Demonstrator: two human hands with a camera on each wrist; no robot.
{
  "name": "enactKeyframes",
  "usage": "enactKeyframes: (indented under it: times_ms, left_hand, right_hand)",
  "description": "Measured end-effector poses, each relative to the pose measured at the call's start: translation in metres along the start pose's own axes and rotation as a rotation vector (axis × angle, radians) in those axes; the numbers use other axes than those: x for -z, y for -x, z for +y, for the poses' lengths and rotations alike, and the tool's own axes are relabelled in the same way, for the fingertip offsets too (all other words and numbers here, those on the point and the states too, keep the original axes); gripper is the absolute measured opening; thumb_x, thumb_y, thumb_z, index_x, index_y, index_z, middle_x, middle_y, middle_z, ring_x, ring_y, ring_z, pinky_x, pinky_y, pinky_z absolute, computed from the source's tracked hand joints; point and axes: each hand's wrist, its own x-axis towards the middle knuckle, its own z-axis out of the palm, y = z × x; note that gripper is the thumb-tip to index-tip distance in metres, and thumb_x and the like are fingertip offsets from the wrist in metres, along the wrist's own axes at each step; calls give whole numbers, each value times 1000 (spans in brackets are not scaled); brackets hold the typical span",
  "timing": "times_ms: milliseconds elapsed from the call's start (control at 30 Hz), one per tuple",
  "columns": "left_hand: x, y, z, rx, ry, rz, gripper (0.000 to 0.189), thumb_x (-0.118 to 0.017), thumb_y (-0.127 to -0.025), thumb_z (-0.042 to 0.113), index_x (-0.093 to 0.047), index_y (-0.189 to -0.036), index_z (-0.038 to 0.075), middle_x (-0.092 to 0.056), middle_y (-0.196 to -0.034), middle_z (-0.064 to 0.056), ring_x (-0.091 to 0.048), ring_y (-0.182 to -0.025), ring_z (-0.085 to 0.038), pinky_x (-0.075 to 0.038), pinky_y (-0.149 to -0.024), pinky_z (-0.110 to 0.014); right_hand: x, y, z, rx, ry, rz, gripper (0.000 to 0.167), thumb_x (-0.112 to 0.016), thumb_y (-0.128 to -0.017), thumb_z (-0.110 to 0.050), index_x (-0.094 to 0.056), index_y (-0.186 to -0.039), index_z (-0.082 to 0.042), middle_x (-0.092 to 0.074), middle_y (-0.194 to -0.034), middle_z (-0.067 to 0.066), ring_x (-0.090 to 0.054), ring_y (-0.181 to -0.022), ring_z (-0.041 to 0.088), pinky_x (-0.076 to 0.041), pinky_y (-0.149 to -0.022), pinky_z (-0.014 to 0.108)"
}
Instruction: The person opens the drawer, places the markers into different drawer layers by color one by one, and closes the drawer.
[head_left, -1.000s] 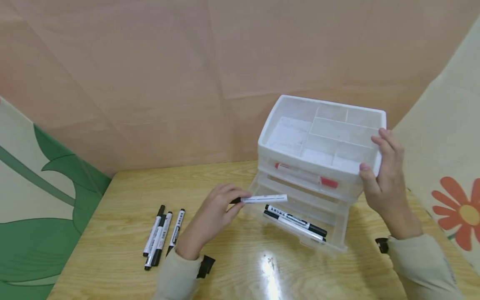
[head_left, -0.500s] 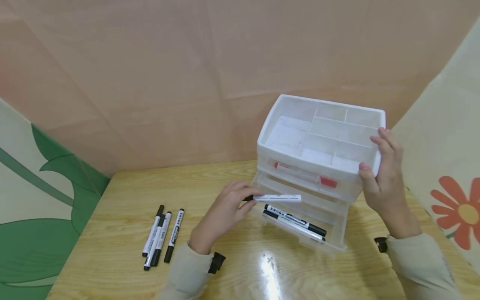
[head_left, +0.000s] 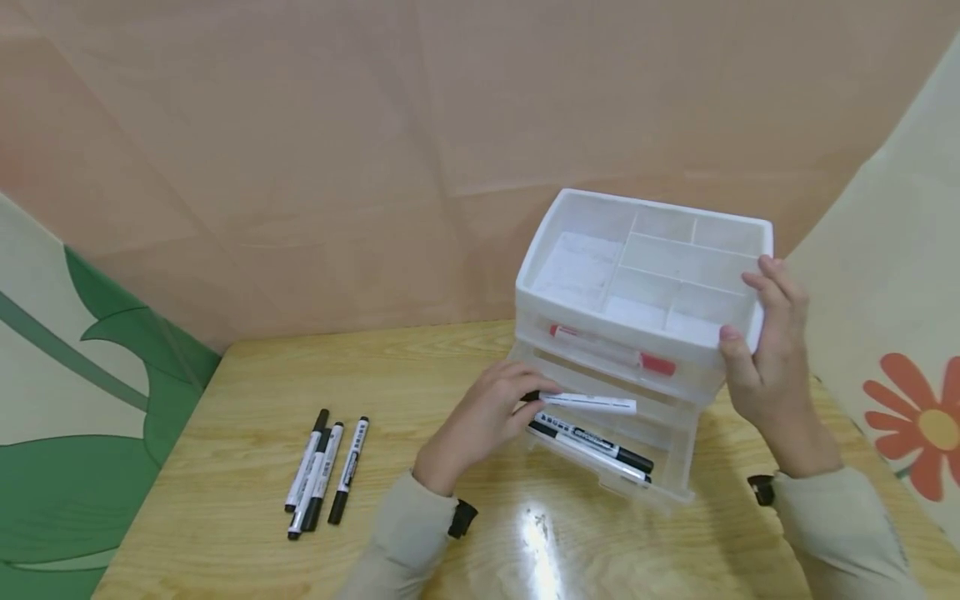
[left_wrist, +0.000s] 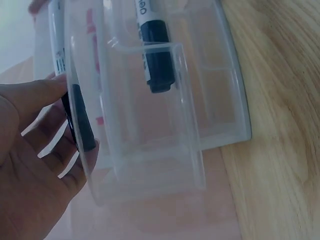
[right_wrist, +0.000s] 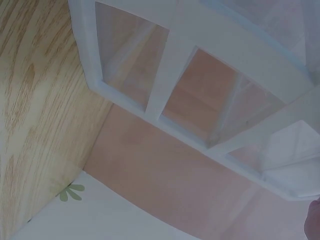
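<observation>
My left hand (head_left: 487, 412) pinches a white marker (head_left: 592, 403) by its black-capped end, above the pulled-out clear drawer (head_left: 678, 450). In that drawer lie two markers (head_left: 592, 442), white and black. From the left wrist view, the held marker's black cap (left_wrist: 82, 120) shows partly through the drawer wall, with thumb and fingers about it. My right hand (head_left: 776, 367) grips the right side of the white drawer organizer (head_left: 637, 325), thumb at the front rim and fingers at the side. Only a fingertip (right_wrist: 313, 222) of it shows in the right wrist view.
Several black-and-white markers (head_left: 315, 475) lie on the wooden table (head_left: 225, 467) at left. A red-capped marker (head_left: 611, 347) is in the organizer's shut upper drawer. The organizer's top tray (head_left: 577, 267) has dividers. A pinkish cloth backdrop (head_left: 337, 208) hangs behind the table.
My left hand has moved right with the marker, from the drawer's left edge to over the drawer. The marker now tilts slightly downward to the right. My right hand stays on the organizer.
</observation>
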Motion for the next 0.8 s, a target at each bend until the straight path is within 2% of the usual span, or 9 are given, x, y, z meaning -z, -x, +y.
enactKeyframes:
  times_ms: [133, 433, 667, 800]
  left_hand:
    - [-5, -5, 0, 8, -3, -22, 27, -67, -94, 8, -70, -120, 16, -69, -123, 3, -59, -122, -16, -38, -118, -38]
    - [-14, -14, 3, 27, -48, -65, 27, -64, -96, 10, -70, -121, 19, -68, -125, 4, -57, -124, -13, -41, -114, -32]
    - [-21, -18, 4, 27, -59, -106, 27, -62, -98, 14, -69, -123, 19, -67, -127, 4, -56, -128, -14, -40, -114, -31]
    - [-24, -19, 5, 35, -91, -117, 27, -62, -98, 15, -69, -124, 21, -67, -129, 5, -54, -130, -14, -40, -115, -30]
  right_hand:
    - [1, 0, 0, -6, -3, -2, 77, -48, -97, -52, -43, -130, 17, -35, -143, 37, -30, -143, 38, -22, -123, 42]
    - [2, 3, 6, -10, -4, -9, 77, -48, -96, -52, -43, -131, 17, -35, -145, 35, -29, -145, 35, -22, -123, 46]
    - [2, 4, 7, -16, -5, -9, 79, -48, -96, -55, -42, -131, 16, -34, -145, 35, -27, -145, 43, -20, -123, 50]
    - [3, 4, 7, -21, 2, -13, 78, -47, -97, -54, -42, -131, 16, -34, -146, 35, -26, -146, 43, -20, -123, 51]
